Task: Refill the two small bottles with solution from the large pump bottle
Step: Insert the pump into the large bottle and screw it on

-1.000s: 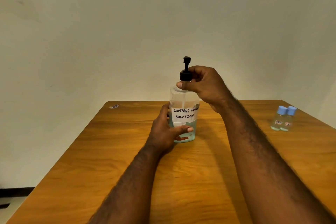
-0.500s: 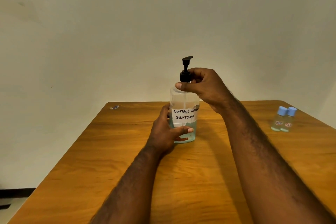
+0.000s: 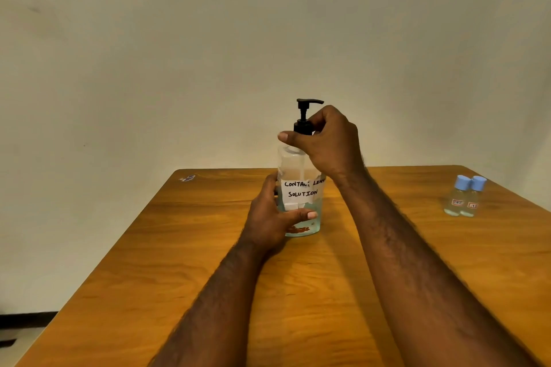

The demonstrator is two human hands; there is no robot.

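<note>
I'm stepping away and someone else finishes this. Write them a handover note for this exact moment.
Left hand grips the large pump bottle low on its body, upright mid-table.
Right hand grips the black pump collar; the nozzle points right.
Two small bottles stand capped, side by side, near the right edge of the table.
Done: no refilling visible.
Left: uncap both, fill, recap.
</note>
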